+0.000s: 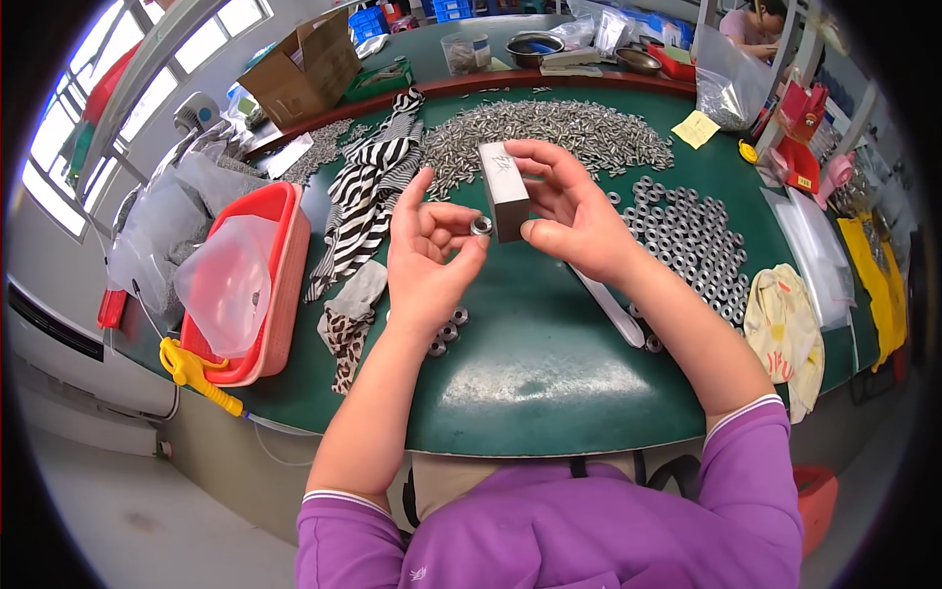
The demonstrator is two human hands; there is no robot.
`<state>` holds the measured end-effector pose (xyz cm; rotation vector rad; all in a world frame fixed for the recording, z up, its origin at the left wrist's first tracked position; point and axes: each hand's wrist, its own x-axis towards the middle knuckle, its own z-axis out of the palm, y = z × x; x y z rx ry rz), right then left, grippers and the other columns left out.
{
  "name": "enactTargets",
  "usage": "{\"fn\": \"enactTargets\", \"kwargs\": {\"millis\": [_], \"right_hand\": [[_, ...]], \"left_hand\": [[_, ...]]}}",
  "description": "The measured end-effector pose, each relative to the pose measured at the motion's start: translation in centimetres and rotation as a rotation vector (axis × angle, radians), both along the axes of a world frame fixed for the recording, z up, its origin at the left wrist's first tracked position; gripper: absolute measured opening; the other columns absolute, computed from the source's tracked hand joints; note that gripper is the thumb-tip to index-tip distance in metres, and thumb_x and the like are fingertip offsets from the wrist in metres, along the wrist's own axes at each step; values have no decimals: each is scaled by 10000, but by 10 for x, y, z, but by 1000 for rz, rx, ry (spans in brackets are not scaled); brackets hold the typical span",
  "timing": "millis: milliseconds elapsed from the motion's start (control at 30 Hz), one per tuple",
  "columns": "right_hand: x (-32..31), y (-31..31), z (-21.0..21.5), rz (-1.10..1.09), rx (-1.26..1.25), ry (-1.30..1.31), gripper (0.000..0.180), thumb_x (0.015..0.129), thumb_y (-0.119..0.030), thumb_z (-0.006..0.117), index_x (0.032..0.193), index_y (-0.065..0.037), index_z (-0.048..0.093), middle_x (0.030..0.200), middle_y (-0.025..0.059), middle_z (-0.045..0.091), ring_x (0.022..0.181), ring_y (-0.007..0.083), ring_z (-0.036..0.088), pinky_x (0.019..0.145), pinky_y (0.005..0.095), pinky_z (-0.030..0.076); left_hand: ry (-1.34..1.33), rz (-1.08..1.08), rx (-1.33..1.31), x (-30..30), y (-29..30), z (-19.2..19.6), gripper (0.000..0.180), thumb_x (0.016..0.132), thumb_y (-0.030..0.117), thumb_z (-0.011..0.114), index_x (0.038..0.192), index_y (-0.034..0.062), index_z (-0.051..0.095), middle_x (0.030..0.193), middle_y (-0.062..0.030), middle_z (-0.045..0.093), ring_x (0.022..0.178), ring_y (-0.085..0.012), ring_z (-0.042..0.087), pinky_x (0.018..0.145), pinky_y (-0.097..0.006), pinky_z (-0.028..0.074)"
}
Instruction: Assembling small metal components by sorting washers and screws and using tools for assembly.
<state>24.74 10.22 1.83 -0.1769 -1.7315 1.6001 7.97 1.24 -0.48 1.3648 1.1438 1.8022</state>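
My left hand (430,263) pinches a small round metal ring (481,226) with a dark centre between thumb and fingers. Close beside it, a rectangular grey block (506,208) with handwriting on its pale upper face is gripped by my right hand (581,224), fingers above and thumb below. The ring is next to the block's lower left edge; I cannot tell whether they touch. Many similar metal rings (690,245) lie spread to the right of my right forearm. Several more rings (446,334) sit by my left wrist. A long white strip (616,312) lies beneath my right forearm.
Behind my hands spreads a heap of small metal pins (569,135). At left are a striped cloth (368,187), a red basket (291,294) with a plastic bag, and a yellow air gun (196,371). A pale glove (785,329) lies right. Another person (751,29) sits far right.
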Motion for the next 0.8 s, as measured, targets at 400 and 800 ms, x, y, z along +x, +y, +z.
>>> {"fn": "enactTargets", "kwargs": {"millis": [400, 800], "right_hand": [[-2, -10, 0, -12, 175, -44, 741, 693, 23, 571, 1386, -108, 342, 1361, 115, 426, 1301, 251, 431, 1102, 424, 325], [-2, -15, 6, -176, 349, -121, 665, 675, -48, 627, 1317, -102, 464, 1262, 89, 470, 1218, 217, 494, 1068, 391, 392]], "left_hand": [[84, 76, 26, -4, 2, -1, 817, 763, -102, 629, 1448, 13, 199, 1014, -119, 578, 944, -159, 600, 847, -292, 514], [51, 11, 6, -6, 1, 1, 814, 758, -105, 623, 1446, 3, 200, 1023, -128, 588, 913, -166, 617, 815, -283, 519]]}}
